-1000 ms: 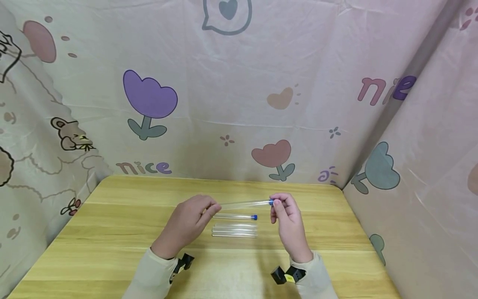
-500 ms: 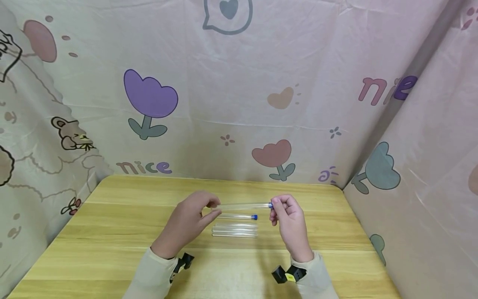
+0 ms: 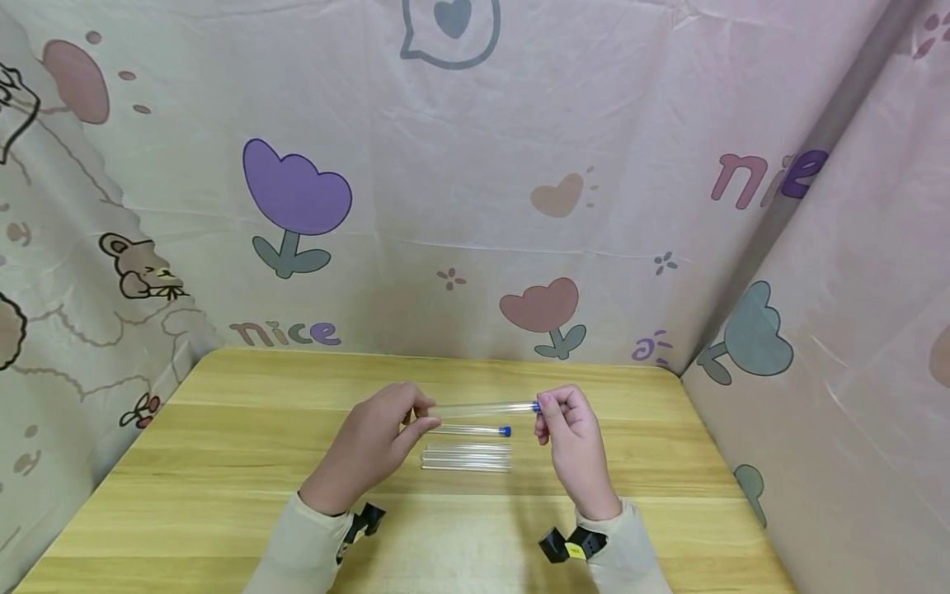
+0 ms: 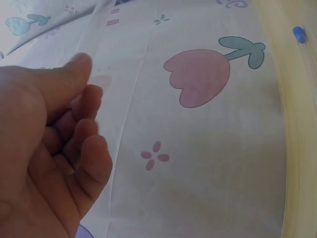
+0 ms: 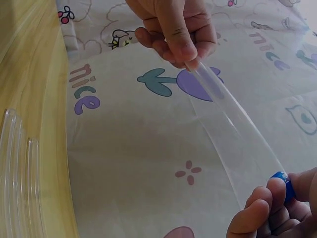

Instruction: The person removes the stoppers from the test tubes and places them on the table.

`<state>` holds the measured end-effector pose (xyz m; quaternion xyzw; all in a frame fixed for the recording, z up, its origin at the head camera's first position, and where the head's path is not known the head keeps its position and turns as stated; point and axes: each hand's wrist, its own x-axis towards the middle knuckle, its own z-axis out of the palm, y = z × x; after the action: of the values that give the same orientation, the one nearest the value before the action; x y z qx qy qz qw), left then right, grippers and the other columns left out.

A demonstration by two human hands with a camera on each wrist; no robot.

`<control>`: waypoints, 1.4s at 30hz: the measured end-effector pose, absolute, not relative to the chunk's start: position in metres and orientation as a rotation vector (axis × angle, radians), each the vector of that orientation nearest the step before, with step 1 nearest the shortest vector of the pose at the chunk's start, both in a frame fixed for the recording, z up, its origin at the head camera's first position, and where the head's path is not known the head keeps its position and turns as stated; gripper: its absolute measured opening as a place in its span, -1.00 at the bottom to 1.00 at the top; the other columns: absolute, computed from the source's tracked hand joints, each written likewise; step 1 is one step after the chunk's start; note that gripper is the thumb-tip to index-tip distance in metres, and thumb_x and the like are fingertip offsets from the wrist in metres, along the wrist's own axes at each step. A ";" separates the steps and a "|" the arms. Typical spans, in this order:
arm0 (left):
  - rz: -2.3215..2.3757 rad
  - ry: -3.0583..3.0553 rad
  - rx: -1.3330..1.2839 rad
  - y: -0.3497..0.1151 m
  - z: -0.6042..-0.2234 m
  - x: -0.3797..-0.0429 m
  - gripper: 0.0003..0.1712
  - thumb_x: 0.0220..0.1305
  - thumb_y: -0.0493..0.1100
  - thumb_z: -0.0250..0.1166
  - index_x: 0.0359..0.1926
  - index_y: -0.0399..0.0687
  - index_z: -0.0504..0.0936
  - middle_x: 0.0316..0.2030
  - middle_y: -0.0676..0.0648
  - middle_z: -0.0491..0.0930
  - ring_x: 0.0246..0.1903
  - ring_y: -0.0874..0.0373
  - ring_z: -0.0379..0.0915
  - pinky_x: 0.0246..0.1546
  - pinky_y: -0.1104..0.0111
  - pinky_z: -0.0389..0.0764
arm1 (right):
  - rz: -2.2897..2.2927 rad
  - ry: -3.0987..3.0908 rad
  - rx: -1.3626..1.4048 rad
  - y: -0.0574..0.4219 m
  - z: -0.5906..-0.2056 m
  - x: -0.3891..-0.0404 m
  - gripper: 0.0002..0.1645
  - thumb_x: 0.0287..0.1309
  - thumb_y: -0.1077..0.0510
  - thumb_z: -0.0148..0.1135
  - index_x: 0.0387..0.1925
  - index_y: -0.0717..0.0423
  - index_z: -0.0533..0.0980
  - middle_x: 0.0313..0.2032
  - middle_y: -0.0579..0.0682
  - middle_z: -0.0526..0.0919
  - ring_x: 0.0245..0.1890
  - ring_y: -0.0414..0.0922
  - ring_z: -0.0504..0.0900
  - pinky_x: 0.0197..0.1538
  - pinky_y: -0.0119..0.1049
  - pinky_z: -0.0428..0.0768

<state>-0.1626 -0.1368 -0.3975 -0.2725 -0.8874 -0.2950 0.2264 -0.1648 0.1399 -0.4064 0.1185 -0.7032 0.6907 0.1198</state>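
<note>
A clear test tube [image 3: 482,409] with a blue cap [image 5: 283,185] is held level above the table, between both hands. My left hand [image 3: 382,433] pinches its far-left end between thumb and fingers; in the right wrist view those fingertips meet on the tube. My right hand [image 3: 575,441] grips the blue cap with thumb and curled fingers. Below them, another blue-capped tube [image 3: 471,430] lies on the table, its left end hidden by my left hand. Nearer to me lie several clear tubes [image 3: 466,458] side by side, with no blue caps showing.
The wooden table [image 3: 653,462] spreads out on both sides of the hands. A printed curtain [image 3: 445,206] rises behind its back edge, and more cloth hangs at the left and right sides. A black camera [image 3: 571,544] is strapped to each wrist.
My left thumb and index finger have spread apart slightly around the tube's end. The held tube has sunk a little at the cap side. The tubes on the table have not moved.
</note>
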 end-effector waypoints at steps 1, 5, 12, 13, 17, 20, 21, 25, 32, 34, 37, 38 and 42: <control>-0.820 -2.449 -0.748 -0.137 -0.398 -0.163 -0.81 0.33 -0.13 0.46 -0.11 -0.01 0.64 -0.34 0.21 0.53 -0.40 0.34 0.34 -0.42 0.47 0.47 | 2.013 -2.055 0.355 0.140 -0.406 -0.165 -0.78 0.59 0.17 0.03 -0.12 0.32 0.41 -0.40 0.21 0.48 -0.44 -0.18 0.50 -0.36 -0.36 0.58; -0.842 -2.458 -0.732 -0.137 -0.397 -0.162 -0.82 0.39 -0.11 0.40 -0.08 -0.02 0.64 -0.35 0.21 0.48 -0.39 0.32 0.34 -0.40 0.46 0.48 | 2.004 -2.055 0.369 0.140 -0.405 -0.164 -0.77 0.60 0.18 0.01 -0.10 0.33 0.40 -0.39 0.14 0.49 -0.43 -0.18 0.50 -0.35 -0.35 0.59; -0.826 -2.461 -0.733 -0.137 -0.398 -0.163 -0.88 0.51 -0.06 0.26 -0.11 0.01 0.60 -0.32 0.20 0.49 -0.37 0.32 0.34 -0.35 0.41 0.51 | 1.979 -2.048 0.431 0.140 -0.405 -0.163 -0.77 0.61 0.19 -0.02 -0.07 0.36 0.38 -0.36 0.26 0.47 -0.40 -0.15 0.50 -0.32 -0.40 0.57; -0.816 -2.452 -0.745 -0.137 -0.398 -0.163 -0.89 0.53 -0.06 0.24 -0.14 0.02 0.58 -0.34 0.20 0.47 -0.37 0.32 0.33 -0.35 0.41 0.50 | 1.974 -2.045 0.443 0.140 -0.405 -0.163 -0.77 0.61 0.20 -0.02 -0.07 0.36 0.38 -0.37 0.23 0.48 -0.40 -0.14 0.50 -0.32 -0.39 0.57; -0.783 -2.407 -0.793 -0.138 -0.400 -0.165 -0.85 0.55 -0.10 0.20 -0.26 0.07 0.52 -0.44 0.22 0.34 -0.40 0.32 0.28 -0.38 0.44 0.43 | 1.965 -2.032 0.487 0.140 -0.406 -0.163 -0.78 0.60 0.22 -0.03 -0.06 0.38 0.38 -0.37 0.13 0.50 -0.39 -0.12 0.51 -0.31 -0.40 0.58; -0.799 -2.403 -0.803 -0.138 -0.401 -0.165 -0.79 0.56 -0.10 0.18 -0.32 0.10 0.46 -0.48 0.24 0.27 -0.43 0.33 0.26 -0.41 0.45 0.38 | 1.949 -2.019 0.524 0.141 -0.406 -0.163 -0.77 0.60 0.24 -0.04 -0.05 0.43 0.37 -0.36 0.14 0.50 -0.38 -0.14 0.52 -0.30 -0.40 0.59; -0.811 -2.411 -0.802 -0.138 -0.401 -0.165 -0.78 0.57 -0.10 0.17 -0.33 0.11 0.45 -0.48 0.23 0.26 -0.43 0.33 0.25 -0.42 0.45 0.38 | 1.944 -2.013 0.531 0.141 -0.406 -0.163 -0.77 0.60 0.25 -0.03 -0.05 0.44 0.37 -0.36 0.13 0.50 -0.38 -0.15 0.52 -0.30 -0.39 0.59; -0.859 -2.471 -0.752 -0.137 -0.400 -0.164 -0.86 0.59 -0.08 0.14 -0.20 0.05 0.53 -0.43 0.21 0.37 -0.41 0.33 0.31 -0.37 0.43 0.46 | 1.938 -1.985 0.540 0.141 -0.406 -0.163 -0.76 0.58 0.29 -0.02 -0.03 0.50 0.36 -0.35 0.14 0.50 -0.37 -0.19 0.53 -0.31 -0.38 0.60; -0.926 -2.483 -0.645 -0.135 -0.393 -0.161 -0.56 0.36 -0.13 0.44 0.20 -0.06 0.59 -0.20 0.12 0.64 -0.38 0.35 0.50 -0.34 0.42 0.64 | 1.957 -2.009 0.389 0.141 -0.407 -0.164 -0.79 0.56 0.21 0.08 -0.09 0.36 0.43 -0.37 0.23 0.54 -0.43 -0.15 0.58 -0.35 -0.37 0.65; -0.902 -2.451 -0.665 -0.135 -0.392 -0.161 -0.61 0.32 -0.17 0.47 0.14 -0.06 0.63 -0.21 0.11 0.65 -0.34 0.34 0.52 -0.34 0.40 0.66 | 1.965 -2.020 0.355 0.141 -0.406 -0.164 -0.77 0.56 0.18 0.09 -0.10 0.35 0.44 -0.38 0.23 0.55 -0.45 -0.10 0.58 -0.35 -0.36 0.66; -0.855 -2.411 -0.702 -0.136 -0.392 -0.162 -0.72 0.29 -0.17 0.49 0.00 -0.01 0.69 -0.22 0.13 0.65 -0.29 0.34 0.51 -0.33 0.39 0.67 | 1.979 -2.035 0.335 0.141 -0.406 -0.163 -0.75 0.57 0.17 0.08 -0.08 0.36 0.45 -0.38 0.20 0.55 -0.44 -0.05 0.58 -0.35 -0.35 0.66; -0.842 -2.405 -0.711 -0.136 -0.393 -0.162 -0.74 0.28 -0.16 0.50 -0.03 0.00 0.70 -0.22 0.13 0.66 -0.29 0.34 0.51 -0.34 0.40 0.67 | 1.977 -2.040 0.337 0.141 -0.405 -0.163 -0.74 0.58 0.16 0.07 -0.07 0.36 0.45 -0.38 0.19 0.55 -0.44 -0.06 0.58 -0.35 -0.34 0.66; -0.795 -2.404 -0.728 -0.137 -0.394 -0.163 -0.75 0.24 -0.11 0.53 -0.07 0.01 0.74 -0.23 0.16 0.67 -0.31 0.35 0.47 -0.37 0.46 0.61 | 1.983 -2.051 0.337 0.142 -0.406 -0.164 -0.77 0.57 0.17 0.07 -0.01 0.31 0.48 -0.36 0.17 0.54 -0.43 -0.13 0.57 -0.34 -0.34 0.66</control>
<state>-0.1627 -0.1372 -0.3940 -0.2674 -0.8834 -0.2920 0.2508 -0.1635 0.1418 -0.4057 0.1161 -0.7075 0.6841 0.1341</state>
